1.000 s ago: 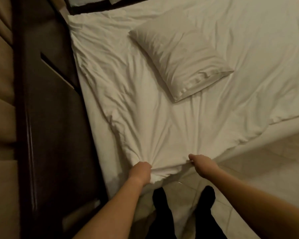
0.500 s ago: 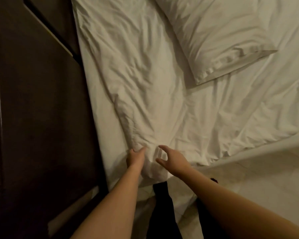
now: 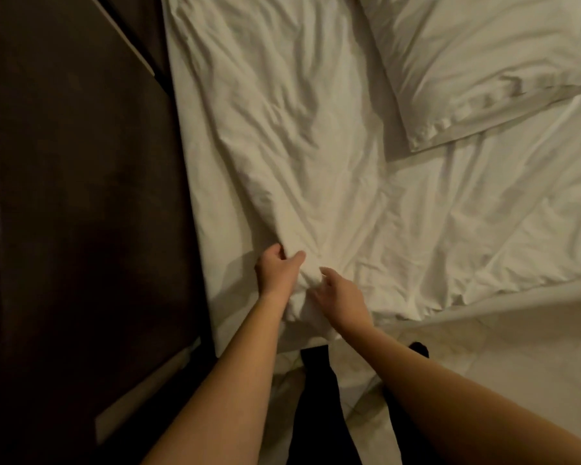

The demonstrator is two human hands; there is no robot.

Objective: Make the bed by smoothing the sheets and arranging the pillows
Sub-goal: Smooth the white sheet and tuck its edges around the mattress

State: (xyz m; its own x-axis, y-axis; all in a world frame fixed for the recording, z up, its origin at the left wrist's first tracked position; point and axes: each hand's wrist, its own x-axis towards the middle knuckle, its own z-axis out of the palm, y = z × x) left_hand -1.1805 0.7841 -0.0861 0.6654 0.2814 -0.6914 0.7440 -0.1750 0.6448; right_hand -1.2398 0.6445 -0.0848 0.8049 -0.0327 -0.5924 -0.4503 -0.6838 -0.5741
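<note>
Sheet (image 3: pixel 316 146), white and badly creased, covers the bed from far left to right, bunched at the near left corner where both hands meet. Far left: dark wooden panel (image 3: pixel 74 196) fills that whole side and runs along the mattress edge (image 3: pixel 202 229), close beside it with only a thin dark strip between them. Sheet's left border lies a bit inside that mattress edge, bare white strip showing. Left hand (image 3: pixel 275 273) grips a ridge of sheet at the corner, fingers curled over the fold, thumb pointing right. Right hand (image 3: pixel 341 297) just beside it, nearly touching, fingers pinched into the same bunch from the right. Creases fan out from the grip toward the far side. Dark-clothed legs (image 3: pixel 319 397) stand at the near corner, below the hands. Pillow (image 3: pixel 477 62) lies on top of the sheet, far right, well apart from the hands, its open hem facing near. Near right: sheet border lies along the bed's near edge, then pale floor (image 3: pixel 517 347), open room there.
</note>
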